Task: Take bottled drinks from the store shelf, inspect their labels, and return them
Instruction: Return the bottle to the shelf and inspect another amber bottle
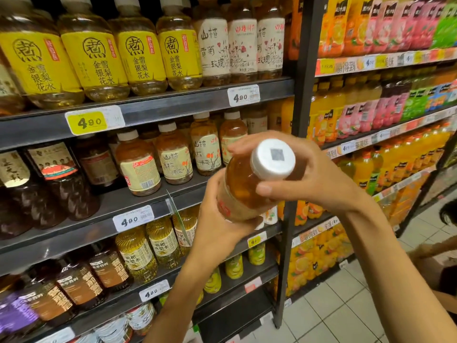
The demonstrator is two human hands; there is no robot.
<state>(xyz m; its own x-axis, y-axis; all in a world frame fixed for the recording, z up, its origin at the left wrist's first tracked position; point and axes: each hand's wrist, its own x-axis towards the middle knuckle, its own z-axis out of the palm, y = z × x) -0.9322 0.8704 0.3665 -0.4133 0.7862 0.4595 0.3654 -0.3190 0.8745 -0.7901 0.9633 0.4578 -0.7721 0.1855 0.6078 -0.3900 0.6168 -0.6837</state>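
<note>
An amber drink bottle (243, 188) with a white cap and a pale label is held in front of the shelves, tilted so its cap faces me. My left hand (214, 219) cups and grips its lower body from below. My right hand (314, 177) holds its shoulder near the cap, thumb in front and fingers curled behind. The label is mostly turned away and hidden by my left hand. The shelf row (173, 191) behind it holds similar amber bottles with cream labels.
Dark metal shelves carry yellow-labelled bottles (99, 60) above and dark and yellow drinks below, with price tags (243, 95) on the edges. A vertical post (300, 95) separates a bay of orange and pink juices (371, 110). Tiled floor and part of another person lie at lower right.
</note>
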